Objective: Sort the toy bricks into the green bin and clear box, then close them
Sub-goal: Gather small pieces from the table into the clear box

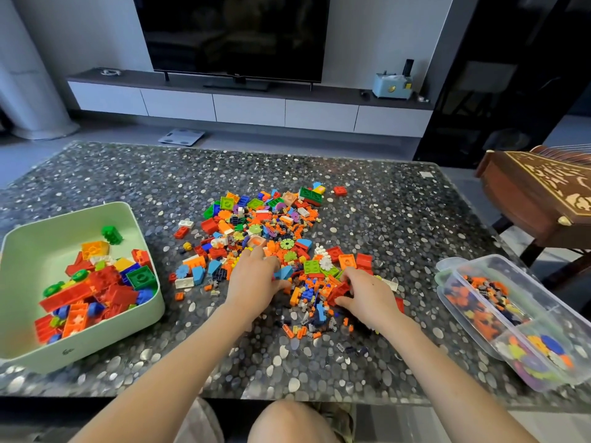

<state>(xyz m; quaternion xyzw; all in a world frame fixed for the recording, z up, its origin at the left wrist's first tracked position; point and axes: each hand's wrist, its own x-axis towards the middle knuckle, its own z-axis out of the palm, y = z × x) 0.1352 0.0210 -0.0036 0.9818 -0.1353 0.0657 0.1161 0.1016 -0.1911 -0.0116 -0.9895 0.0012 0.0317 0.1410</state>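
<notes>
Where the pebbled table [399,203] is widest, one loose pile [265,231] of bricks lies at its middle, far too many to count, big and tiny ones mixed in orange, red, green, blue and purple. A few red bricks sit apart at the pile's edges. Two containers flank it, both open on top.

The green bin [96,340] stands at the left, well apart from the pile. It holds only large bricks, mostly red with some orange, blue, green and yellow, heaped toward its near right corner. One green piece [112,234] lies alone nearer the far wall.

The clear box [543,298] lies at the right edge of the table and shows two compartments. The farther one holds small orange and dark pieces; the nearer one holds flat flower-shaped pieces in purple, yellow, blue and orange.

Two bare hands are in the pile's near side. The left hand [256,279] lies palm down with its fingers bent into the bricks and its thumb beside a blue brick [284,272]; whether it holds anything cannot be told. The right hand [367,292] has its fingers and thumb curled round a red brick [339,290].
</notes>
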